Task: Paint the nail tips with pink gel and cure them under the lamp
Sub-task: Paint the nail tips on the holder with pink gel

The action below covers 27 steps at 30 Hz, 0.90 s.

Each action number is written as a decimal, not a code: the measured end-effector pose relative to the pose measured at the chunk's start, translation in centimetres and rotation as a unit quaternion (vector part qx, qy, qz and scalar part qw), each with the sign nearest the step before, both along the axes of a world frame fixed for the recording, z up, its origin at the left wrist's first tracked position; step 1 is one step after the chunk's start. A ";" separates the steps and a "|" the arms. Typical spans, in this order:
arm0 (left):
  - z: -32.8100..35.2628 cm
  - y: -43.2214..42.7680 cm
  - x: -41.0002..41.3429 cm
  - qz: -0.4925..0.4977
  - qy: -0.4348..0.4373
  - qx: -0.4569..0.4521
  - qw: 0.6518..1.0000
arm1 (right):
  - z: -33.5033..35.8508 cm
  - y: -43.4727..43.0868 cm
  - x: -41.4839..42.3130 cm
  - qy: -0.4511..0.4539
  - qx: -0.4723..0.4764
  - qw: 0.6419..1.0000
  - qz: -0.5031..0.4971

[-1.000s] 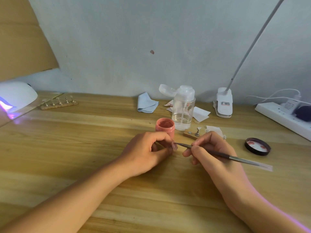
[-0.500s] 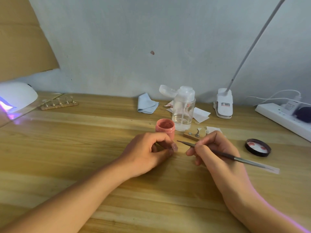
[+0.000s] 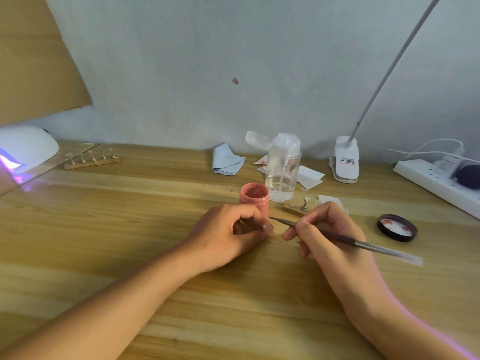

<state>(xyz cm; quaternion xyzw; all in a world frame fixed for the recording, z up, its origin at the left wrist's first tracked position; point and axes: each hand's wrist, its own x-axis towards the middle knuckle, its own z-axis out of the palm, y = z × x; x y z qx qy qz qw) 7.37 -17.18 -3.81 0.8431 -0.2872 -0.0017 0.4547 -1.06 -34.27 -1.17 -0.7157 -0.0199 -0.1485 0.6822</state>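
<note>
Table (image 3: 109,229): pale wood planks with a lengthwise grain and a matt, flat surface; it carries the gel jar and everything else.
Curing lamp (image 3: 28,149): a smooth white plastic dome far left of the gel jar, with violet light spilling from its mouth.
Left hand (image 3: 226,235): just in front of the gel jar, fingers curled in, thumb and forefinger pinching what looks like a nail tip.
Right hand (image 3: 330,237): front-right of the gel jar, wrapped round the brush in a pen grip with the other fingers tucked under.
Pump bottle (image 3: 283,170): clear plastic, mostly empty, flip cap open, just behind and right of the gel jar.
Gel jar (image 3: 254,197): a short round pot, open, with thick matt pink gel inside.
Lid (image 3: 397,228): a dark round cap lying upturned well to the right of the gel jar, with pink smears on its white liner.
Brush (image 3: 337,236): a thin, stiff, dark handle with a clear cap at the rear; its fine point is aimed left, in front of the gel jar, close to the nail tip but apart from it.
Nail tip (image 3: 267,227): just in front of the gel jar, small, curved and glossy pinkish. It is probably featherlight, stiff, thin plastic and slippery once coated, so it is best held by its side edges or root, away from wet gel.
</note>
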 end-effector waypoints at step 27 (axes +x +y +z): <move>0.1 0.0 -0.1 -0.001 -0.016 0.017 1.000 | 0.1 -0.1 -0.1 -0.013 -0.032 0.999 0.001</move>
